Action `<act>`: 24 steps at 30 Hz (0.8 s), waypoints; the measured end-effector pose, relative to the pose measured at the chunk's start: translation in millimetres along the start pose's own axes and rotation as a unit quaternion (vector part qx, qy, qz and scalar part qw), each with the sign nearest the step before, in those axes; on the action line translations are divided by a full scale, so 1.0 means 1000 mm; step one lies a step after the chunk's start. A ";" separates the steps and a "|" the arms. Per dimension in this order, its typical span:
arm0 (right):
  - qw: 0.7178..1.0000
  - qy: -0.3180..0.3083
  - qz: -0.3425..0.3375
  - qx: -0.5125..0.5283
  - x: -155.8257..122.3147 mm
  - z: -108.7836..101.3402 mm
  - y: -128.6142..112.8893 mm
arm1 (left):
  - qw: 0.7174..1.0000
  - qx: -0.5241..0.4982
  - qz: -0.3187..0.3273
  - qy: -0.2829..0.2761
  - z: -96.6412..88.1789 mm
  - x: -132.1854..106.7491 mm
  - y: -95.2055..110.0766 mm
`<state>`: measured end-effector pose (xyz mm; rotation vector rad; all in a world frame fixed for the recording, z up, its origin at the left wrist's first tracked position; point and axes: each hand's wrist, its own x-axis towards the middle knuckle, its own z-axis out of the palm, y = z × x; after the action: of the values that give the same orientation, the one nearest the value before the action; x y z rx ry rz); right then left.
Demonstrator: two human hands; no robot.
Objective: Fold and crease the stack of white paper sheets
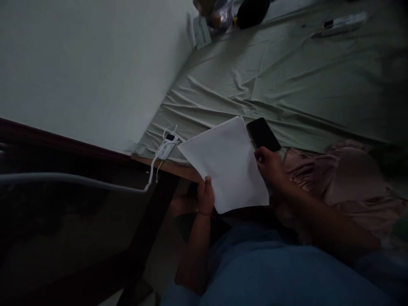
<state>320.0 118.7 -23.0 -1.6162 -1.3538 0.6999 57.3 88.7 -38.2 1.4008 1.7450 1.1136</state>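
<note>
White sheets of paper [229, 165], seemingly a thin stack, lie tilted over the front edge of the cloth-covered surface and my lap. My left hand [205, 197] grips their left edge, with the thumb on top. At the right edge my right hand [270, 163] is closed, its thumb and forefinger pinched at the paper's border. Just beyond that hand rests a flat black object [264, 134], apparently a phone, partly beside the paper. Dim light hides any marks on the sheets.
A white power strip [164, 149] with a cable [95, 183] lies left of the paper by the wall [79, 63]. Pinkish cloth [357, 174] is bunched at right. Farther back on the wrinkled sheet [287, 76] are another power strip [346, 23] and a dark rounded object [253, 12].
</note>
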 end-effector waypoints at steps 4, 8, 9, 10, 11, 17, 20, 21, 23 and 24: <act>1.000 0.021 -0.018 0.006 0.001 0.000 0.002 | 0.999 0.026 0.032 -0.008 0.004 0.010 0.005; 0.999 0.008 -0.034 -0.029 -0.001 0.000 0.001 | 0.998 0.049 0.034 -0.024 0.012 0.018 0.002; 0.999 0.007 -0.038 -0.030 -0.002 0.000 0.000 | 0.997 0.060 0.033 -0.023 0.014 0.020 0.001; 0.999 0.009 -0.043 -0.030 -0.003 0.000 -0.001 | 0.997 0.068 0.034 -0.018 0.016 0.020 0.000; 0.998 0.014 -0.048 -0.030 -0.003 0.000 -0.002 | 0.997 0.069 0.036 -0.013 0.017 0.021 0.000; 0.994 0.002 -0.102 0.047 -0.004 -0.005 -0.007 | 0.999 0.039 0.016 -0.006 0.021 0.021 0.000; 0.969 -0.092 -0.097 0.206 -0.005 -0.008 -0.011 | 1.000 0.019 0.007 0.001 0.022 0.020 0.000; 0.954 -0.132 -0.091 0.254 -0.006 -0.010 -0.012 | 1.000 0.007 0.013 0.000 0.022 0.020 0.000; 0.920 -0.223 -0.080 0.313 -0.007 -0.014 -0.015 | 1.000 -0.007 0.027 -0.003 0.022 0.020 0.002; 0.902 -0.277 -0.081 0.322 -0.007 -0.016 -0.016 | 1.000 -0.008 0.029 -0.007 0.022 0.020 0.004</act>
<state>324.5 107.4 -2.8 -0.7856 -1.4076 1.4012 72.9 113.3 -43.9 1.4557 1.6919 1.1426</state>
